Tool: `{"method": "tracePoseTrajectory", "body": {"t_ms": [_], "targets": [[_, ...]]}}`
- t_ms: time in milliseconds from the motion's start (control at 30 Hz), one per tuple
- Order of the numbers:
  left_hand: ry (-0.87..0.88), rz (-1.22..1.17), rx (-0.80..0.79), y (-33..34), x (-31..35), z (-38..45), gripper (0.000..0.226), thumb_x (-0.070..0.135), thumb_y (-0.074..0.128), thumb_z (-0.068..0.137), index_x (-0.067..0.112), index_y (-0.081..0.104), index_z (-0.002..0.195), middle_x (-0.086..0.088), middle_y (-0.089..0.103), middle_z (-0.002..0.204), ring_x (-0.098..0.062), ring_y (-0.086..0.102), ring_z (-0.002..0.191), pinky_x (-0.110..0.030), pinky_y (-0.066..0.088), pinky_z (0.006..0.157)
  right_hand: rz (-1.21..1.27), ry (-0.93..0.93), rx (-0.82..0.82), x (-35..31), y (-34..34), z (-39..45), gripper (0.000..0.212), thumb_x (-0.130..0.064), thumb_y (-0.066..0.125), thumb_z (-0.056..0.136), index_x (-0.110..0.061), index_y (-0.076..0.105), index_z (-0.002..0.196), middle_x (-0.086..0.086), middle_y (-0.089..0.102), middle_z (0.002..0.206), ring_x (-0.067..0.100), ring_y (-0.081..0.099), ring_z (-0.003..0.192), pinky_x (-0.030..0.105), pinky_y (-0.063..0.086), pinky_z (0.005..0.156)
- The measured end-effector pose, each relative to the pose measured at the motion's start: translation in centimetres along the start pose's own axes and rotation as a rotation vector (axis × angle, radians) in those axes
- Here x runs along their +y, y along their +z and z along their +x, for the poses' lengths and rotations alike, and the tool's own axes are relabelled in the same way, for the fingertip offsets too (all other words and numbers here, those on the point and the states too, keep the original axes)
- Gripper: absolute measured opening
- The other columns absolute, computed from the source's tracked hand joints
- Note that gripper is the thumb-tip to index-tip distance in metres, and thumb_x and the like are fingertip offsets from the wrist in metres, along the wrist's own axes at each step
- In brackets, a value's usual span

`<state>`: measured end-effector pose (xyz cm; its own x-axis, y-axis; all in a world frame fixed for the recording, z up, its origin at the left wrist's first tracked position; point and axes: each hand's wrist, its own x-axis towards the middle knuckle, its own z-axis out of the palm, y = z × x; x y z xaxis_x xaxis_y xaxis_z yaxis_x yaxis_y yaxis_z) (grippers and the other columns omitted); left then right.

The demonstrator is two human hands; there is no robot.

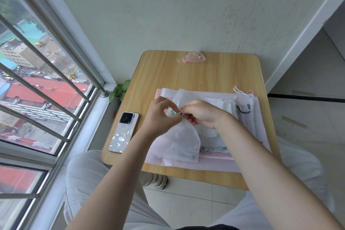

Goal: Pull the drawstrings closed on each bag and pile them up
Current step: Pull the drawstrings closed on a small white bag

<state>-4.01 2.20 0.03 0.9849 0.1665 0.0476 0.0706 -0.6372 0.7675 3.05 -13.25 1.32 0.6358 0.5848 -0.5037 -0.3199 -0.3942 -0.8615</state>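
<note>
A sheer white drawstring bag (177, 142) hangs from both my hands above the wooden table (158, 73), its mouth gathered to a narrow neck at my fingers. My left hand (161, 115) pinches the neck and string from the left. My right hand (200, 113) pinches the string from the right, fingers curled. Under the bag lies a flat heap of white and pale pink bags (229, 117), with tasselled cords at its far right corner. A small pink bag (194, 57) with round things inside sits at the table's far edge.
A phone (124, 132) in a patterned case lies face down on the table's left side. A barred window (37, 89) runs along the left, a wall stands behind the table, and a green plant (119, 89) peeks up at the table's left edge.
</note>
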Motion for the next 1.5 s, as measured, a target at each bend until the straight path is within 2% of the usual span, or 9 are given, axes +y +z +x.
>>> {"method": "tracePoseTrajectory", "body": {"t_ms": [167,433,800,900,1033,1200,1300,1400,1500], "targets": [[-0.013,0.263,-0.05,-0.3,0.5,0.9,0.025,0.044,0.078,0.078,0.022,0.065,0.079,0.013,0.049,0.073,-0.004,0.046,0.064,-0.013,0.03,0.053,0.031,-0.007,-0.01,0.4,-0.2,0.1,0.013,-0.009,0.055,0.095,-0.004,0.064,0.085,0.003,0.047,0.066,0.012,0.041,0.06,0.024,0.036,0.058],[-0.076,0.183,-0.173,-0.9,0.9,1.3,0.022,0.036,0.067,0.09,0.018,0.065,0.077,0.011,0.054,0.062,-0.004,0.046,0.054,-0.011,0.033,0.046,-0.012,-0.085,0.146,0.5,-1.1,-0.5,0.007,-0.009,0.075,0.084,-0.006,0.073,0.09,0.004,0.068,0.074,0.013,0.063,0.068,0.026,0.055,0.069],[-0.104,0.441,-0.257,-2.0,-1.2,2.0,0.014,0.023,0.055,0.096,0.012,0.063,0.092,0.001,0.061,0.093,-0.02,0.058,0.085,-0.038,0.053,0.077,-0.295,-0.112,0.509,1.9,-1.2,1.0,0.013,-0.014,0.07,0.087,-0.009,0.064,0.077,-0.002,0.064,0.07,0.013,0.058,0.065,0.026,0.049,0.066],[-0.003,0.353,-0.213,-2.6,-0.7,2.6,0.02,0.032,0.068,0.088,0.019,0.063,0.102,0.007,0.054,0.093,-0.012,0.054,0.084,-0.024,0.047,0.07,-0.207,-0.136,0.446,0.7,-1.3,0.9,0.011,-0.015,0.072,0.086,-0.005,0.068,0.085,0.001,0.065,0.067,0.013,0.057,0.057,0.023,0.047,0.055],[0.048,0.381,-0.381,-2.3,0.9,3.8,0.031,0.044,0.076,0.079,0.031,0.065,0.105,0.009,0.048,0.09,-0.006,0.048,0.08,-0.017,0.034,0.064,-0.22,-0.166,0.359,-0.9,-1.7,0.7,0.01,-0.021,0.074,0.086,-0.011,0.072,0.087,-0.002,0.064,0.067,0.01,0.056,0.057,0.018,0.043,0.052],[-0.082,0.266,-0.212,-2.8,1.9,7.0,0.014,0.035,0.073,0.084,0.024,0.065,0.084,0.01,0.061,0.07,-0.009,0.056,0.062,-0.022,0.043,0.056,-0.303,-0.047,0.279,-2.7,-3.6,0.8,0.046,-0.051,0.079,0.073,-0.014,0.069,0.1,-0.01,0.062,0.089,0.008,0.058,0.08,0.022,0.042,0.063],[-0.143,0.197,-0.129,-4.0,2.2,9.3,0.015,0.033,0.071,0.086,0.018,0.066,0.087,0.01,0.061,0.072,-0.005,0.054,0.064,-0.019,0.041,0.056,-0.543,0.106,0.17,-3.9,-6.0,1.2,0.027,-0.041,0.08,0.076,-0.023,0.061,0.08,-0.013,0.046,0.063,0.007,0.041,0.053,0.019,0.029,0.046],[-0.216,0.132,-0.052,-4.3,2.0,11.9,0.017,0.032,0.07,0.086,0.015,0.068,0.086,0.006,0.063,0.074,-0.009,0.055,0.066,-0.022,0.041,0.057,-0.637,0.086,0.338,-5.7,-8.0,3.3,0.021,-0.022,0.067,0.085,-0.011,0.062,0.068,0.001,0.059,0.06,0.021,0.048,0.052,0.024,0.035,0.052],[-0.307,0.003,0.095,-3.5,2.1,14.8,0.016,0.025,0.062,0.085,0.011,0.064,0.08,0.001,0.063,0.068,-0.017,0.053,0.06,-0.027,0.042,0.059,-0.627,-0.137,0.634,-8.4,-8.9,5.8,0.017,-0.015,0.052,0.092,-0.013,0.065,0.103,0.0,0.068,0.097,0.021,0.063,0.081,0.028,0.043,0.066]]}}
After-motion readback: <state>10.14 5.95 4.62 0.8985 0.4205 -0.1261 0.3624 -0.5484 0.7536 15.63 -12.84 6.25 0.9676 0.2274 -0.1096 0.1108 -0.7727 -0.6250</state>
